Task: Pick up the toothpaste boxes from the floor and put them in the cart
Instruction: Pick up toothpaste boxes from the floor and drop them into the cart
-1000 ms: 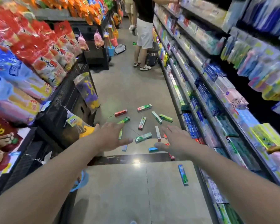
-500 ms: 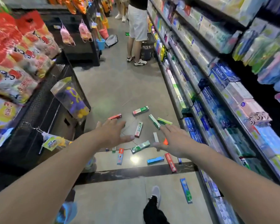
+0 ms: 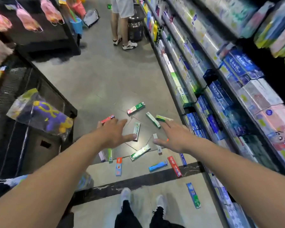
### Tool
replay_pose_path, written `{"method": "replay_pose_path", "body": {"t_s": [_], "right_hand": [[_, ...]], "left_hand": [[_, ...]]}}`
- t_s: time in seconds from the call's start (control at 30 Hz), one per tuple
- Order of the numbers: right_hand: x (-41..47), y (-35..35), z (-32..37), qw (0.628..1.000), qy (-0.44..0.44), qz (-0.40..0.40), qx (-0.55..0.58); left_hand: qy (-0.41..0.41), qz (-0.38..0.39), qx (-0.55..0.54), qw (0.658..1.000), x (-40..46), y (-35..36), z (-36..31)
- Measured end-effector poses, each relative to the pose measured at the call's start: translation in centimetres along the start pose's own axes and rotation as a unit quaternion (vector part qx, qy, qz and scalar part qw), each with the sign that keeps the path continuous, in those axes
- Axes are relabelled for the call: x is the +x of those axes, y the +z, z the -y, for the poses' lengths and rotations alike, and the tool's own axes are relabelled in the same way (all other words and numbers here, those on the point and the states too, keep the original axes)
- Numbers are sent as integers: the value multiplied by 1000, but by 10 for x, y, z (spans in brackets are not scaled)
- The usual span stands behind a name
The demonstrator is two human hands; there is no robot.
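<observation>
The toothpaste boxes are scattered on the floor, below and between both hands, nearer than a second ago because the aisle has been walked forward. The left hand and right hand are held spread and empty above them. No cart is seen; picking has not begun.

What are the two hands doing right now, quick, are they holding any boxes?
Left hand: open, fingers spread, holding nothing.
Right hand: open, fingers spread, holding nothing.
The toothpaste boxes lie on the floor.
</observation>
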State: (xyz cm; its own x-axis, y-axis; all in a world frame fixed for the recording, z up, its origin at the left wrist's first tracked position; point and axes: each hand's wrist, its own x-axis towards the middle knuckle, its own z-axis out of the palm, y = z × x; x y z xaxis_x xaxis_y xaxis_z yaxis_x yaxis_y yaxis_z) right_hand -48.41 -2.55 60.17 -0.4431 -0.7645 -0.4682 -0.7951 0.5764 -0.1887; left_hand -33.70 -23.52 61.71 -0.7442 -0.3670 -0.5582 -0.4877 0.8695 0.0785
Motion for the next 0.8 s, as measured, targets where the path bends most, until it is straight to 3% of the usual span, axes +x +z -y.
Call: {"method": "replay_pose_path", "body": {"t_s": [0.2, 0.37, 0.6, 0.8], "right_hand": [[58, 29, -26, 994, 78, 23, 67], [108, 92, -61, 983, 140, 20, 116], [199, 297, -116, 939, 280, 39, 196], [282, 499, -141, 849, 403, 84, 332]], "left_hand": [[68, 35, 35, 996, 108, 12, 4], [99, 58, 5, 993, 206, 76, 2], [102, 90, 12, 991, 336, 260, -4], [109, 123, 26, 986, 444, 431, 9]]}}
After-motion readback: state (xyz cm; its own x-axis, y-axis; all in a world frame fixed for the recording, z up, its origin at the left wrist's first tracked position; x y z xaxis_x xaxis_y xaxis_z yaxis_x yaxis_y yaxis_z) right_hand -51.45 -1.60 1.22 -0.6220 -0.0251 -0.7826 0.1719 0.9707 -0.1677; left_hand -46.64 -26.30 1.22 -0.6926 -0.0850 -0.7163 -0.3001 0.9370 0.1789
